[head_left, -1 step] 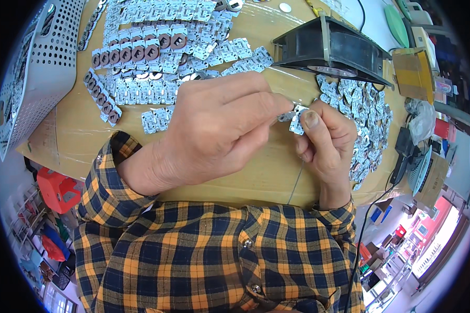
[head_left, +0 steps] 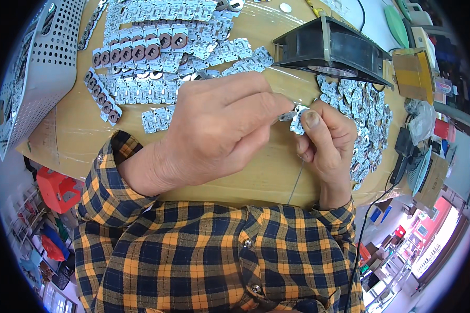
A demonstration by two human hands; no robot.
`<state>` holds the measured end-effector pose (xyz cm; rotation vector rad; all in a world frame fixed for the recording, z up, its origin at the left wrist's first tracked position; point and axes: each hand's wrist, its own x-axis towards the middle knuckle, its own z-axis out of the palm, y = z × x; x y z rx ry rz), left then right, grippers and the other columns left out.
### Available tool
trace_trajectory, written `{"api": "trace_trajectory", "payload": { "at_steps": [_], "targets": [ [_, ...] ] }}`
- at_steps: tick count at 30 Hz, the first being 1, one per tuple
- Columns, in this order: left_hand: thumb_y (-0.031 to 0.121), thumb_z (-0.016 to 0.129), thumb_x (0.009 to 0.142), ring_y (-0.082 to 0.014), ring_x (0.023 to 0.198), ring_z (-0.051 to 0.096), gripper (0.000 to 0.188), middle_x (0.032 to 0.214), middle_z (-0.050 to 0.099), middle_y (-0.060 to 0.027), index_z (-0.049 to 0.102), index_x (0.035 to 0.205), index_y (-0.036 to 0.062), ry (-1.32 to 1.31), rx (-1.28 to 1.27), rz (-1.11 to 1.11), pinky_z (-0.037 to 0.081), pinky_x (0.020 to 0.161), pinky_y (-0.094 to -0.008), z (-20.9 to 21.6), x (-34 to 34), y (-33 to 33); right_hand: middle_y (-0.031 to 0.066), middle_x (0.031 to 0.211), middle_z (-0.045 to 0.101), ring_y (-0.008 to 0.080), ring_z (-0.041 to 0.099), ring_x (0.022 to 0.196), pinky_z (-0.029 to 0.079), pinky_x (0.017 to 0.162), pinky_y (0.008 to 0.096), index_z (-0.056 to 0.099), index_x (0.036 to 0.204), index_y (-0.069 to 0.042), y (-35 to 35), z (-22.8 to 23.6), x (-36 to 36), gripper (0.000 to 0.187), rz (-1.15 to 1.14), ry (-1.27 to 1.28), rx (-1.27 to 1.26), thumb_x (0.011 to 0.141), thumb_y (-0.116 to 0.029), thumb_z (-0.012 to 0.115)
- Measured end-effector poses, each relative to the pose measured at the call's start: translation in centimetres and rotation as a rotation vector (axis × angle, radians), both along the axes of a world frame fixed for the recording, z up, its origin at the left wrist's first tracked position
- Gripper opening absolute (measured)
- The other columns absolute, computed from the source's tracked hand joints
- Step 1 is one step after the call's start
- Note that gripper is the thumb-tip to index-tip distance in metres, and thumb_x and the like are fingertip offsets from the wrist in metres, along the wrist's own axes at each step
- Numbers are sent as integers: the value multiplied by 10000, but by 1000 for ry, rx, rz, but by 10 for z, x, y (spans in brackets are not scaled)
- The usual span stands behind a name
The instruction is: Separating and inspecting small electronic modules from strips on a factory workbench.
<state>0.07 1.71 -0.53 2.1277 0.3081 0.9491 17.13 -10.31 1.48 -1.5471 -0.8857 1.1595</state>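
A small white circuit board (head_left: 297, 124) is pinched between the thumb and fingers of my right hand (head_left: 326, 140). My left hand (head_left: 214, 133) is closed, its back toward me, with thumb and forefinger pinching a small metallic-looking board piece (head_left: 285, 117) right beside that board. Whether the two pieces are joined cannot be made out, as my left fingers cover part of them. Beyond my left hand lie rows of board strips (head_left: 146, 91), some bearing round brown parts. A heap of loose small boards (head_left: 373, 117) lies right of my right hand.
A black fan-like box (head_left: 344, 49) stands beyond my right hand. At the left is a light grey perforated basket (head_left: 49, 68) with boards inside. A yellow-taped box (head_left: 412, 75) and a black adapter on a cable (head_left: 400, 161) sit at the right edge.
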Motion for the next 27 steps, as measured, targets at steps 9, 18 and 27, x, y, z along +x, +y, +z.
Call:
{"api": "trace_trajectory", "payload": {
  "at_steps": [9, 18, 27],
  "targets": [
    [-110, 671, 689, -235, 598, 628, 271, 763, 644, -124, 662, 945, -23, -37, 43, 33, 456, 486, -287, -4, 1, 1, -37, 544, 514, 2, 392, 435, 273, 412, 182, 598, 734, -45, 3, 0, -4, 285, -73, 33, -43, 981, -182, 557],
    [-73, 686, 719, -212, 646, 644, 237, 783, 650, -120, 669, 947, -8, 46, -69, -95, 481, 535, -291, 0, -1, -7, -28, 546, 479, 32, 401, 466, 289, 437, 221, 577, 696, -6, 2, -3, 10, 275, -55, -442, 99, 947, -118, 573],
    [7, 676, 839, -48, 788, 619, 138, 885, 676, -25, 673, 976, -10, 90, -703, -206, 498, 692, -204, 8, -5, -4, 9, 564, 490, 64, 438, 498, 321, 466, 240, 607, 745, 28, -4, 11, 12, 272, 135, -285, 154, 956, -138, 568]
  ]
}}
